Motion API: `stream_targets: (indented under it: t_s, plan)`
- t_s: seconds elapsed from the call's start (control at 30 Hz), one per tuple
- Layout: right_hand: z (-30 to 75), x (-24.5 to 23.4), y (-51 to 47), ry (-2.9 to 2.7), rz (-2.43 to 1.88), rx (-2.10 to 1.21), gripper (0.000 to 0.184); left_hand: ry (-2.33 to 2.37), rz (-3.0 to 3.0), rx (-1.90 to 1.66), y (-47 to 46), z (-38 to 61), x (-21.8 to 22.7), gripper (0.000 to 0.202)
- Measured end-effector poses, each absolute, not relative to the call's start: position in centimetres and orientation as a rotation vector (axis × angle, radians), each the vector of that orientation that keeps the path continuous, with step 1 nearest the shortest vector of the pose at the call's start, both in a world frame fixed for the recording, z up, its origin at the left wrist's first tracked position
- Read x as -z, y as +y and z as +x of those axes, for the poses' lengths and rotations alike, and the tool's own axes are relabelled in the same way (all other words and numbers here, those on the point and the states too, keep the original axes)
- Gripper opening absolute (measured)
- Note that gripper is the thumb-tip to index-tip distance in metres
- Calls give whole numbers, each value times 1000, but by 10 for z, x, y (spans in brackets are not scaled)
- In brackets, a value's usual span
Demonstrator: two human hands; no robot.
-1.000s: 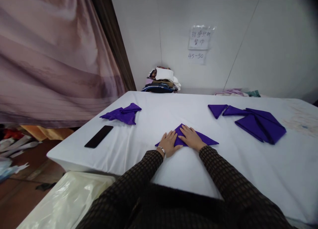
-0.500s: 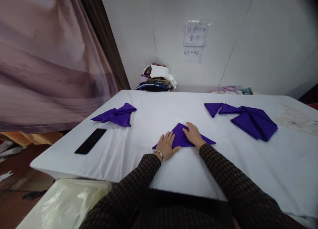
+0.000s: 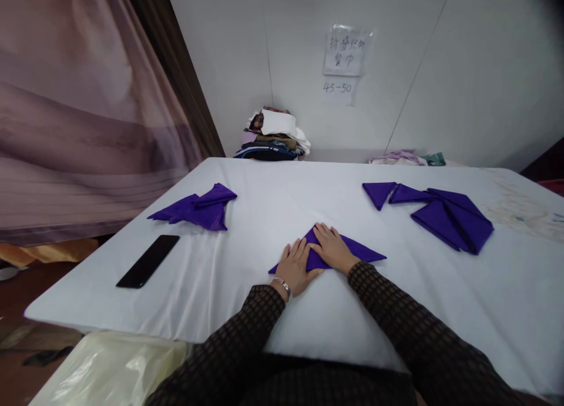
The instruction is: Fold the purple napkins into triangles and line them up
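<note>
A purple cloth napkin (image 3: 359,250), folded into a wide triangle, lies on the white-covered table in front of me with its peak pointing away. My left hand (image 3: 296,271), a silver bracelet at its wrist, rests flat on the left half, fingers stretched out. Flat on the middle near the peak lies my right hand (image 3: 331,247), its fingers extended and close to the left fingertips. Both palms hide much of the cloth's centre. Neither hand grips anything.
Folded purple napkins (image 3: 458,218) lie at the right, with a small folded triangle (image 3: 378,193) beside them. At the left are a crumpled purple cloth (image 3: 200,209) and a black phone-like slab (image 3: 148,261). A clothes pile (image 3: 271,137) stands behind the table (image 3: 273,183).
My right hand has slid left across the napkin, closer to my left hand, baring more of its right side. My left hand stays on the left half. The camera view has shifted slightly.
</note>
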State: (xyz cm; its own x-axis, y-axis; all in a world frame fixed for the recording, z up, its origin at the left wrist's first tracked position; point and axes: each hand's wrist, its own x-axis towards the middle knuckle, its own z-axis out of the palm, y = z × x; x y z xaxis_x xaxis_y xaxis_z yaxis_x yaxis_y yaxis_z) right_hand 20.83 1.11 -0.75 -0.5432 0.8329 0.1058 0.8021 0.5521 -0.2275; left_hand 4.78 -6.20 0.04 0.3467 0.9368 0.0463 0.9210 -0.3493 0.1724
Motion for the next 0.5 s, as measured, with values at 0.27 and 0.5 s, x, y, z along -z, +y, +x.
stream_targets:
  t_s: [0.27, 0.5]
  plan:
    - [209, 6, 11, -2583, -1365, -233, 63, 1729, 2458, -158, -62, 50, -5, 75]
    - [208, -6, 12, -2587, -1370, -298, 60, 1738, 2490, -143, -60, 49, -4, 74]
